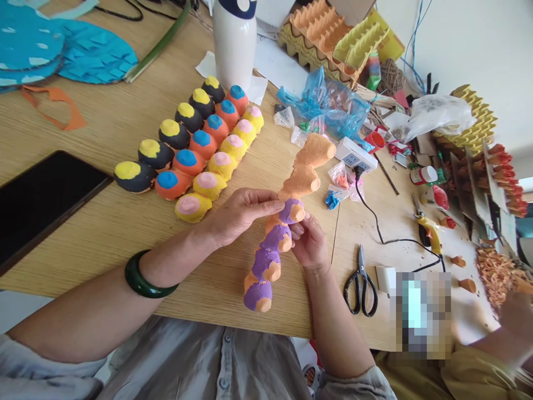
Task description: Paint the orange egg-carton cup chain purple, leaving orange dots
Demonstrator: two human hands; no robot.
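Note:
An egg-carton strip (277, 239) of orange pulp is held up at a slant over the table. Purple covers the sides of its lower bumps, with the tips left orange; the upper bumps are bare orange. My left hand (239, 215) grips it from the left, thumb and fingers at the topmost purple bump. My right hand (310, 241) closes on its right side a little lower, some fingertips hidden behind it. To the left lie finished-looking rows of bumps: a black-and-yellow row (175, 133), an orange-and-blue row (202, 145) and a yellow-and-pink row (225, 161).
Black-handled scissors (360, 286), a white power strip (356, 155) with a cable and a yellow glue gun (431, 233) lie right. A phone (45, 203) is left, a white bottle (235, 47) behind. Egg trays (325, 39) stack at the back. Another person's hand (516, 322) is at right.

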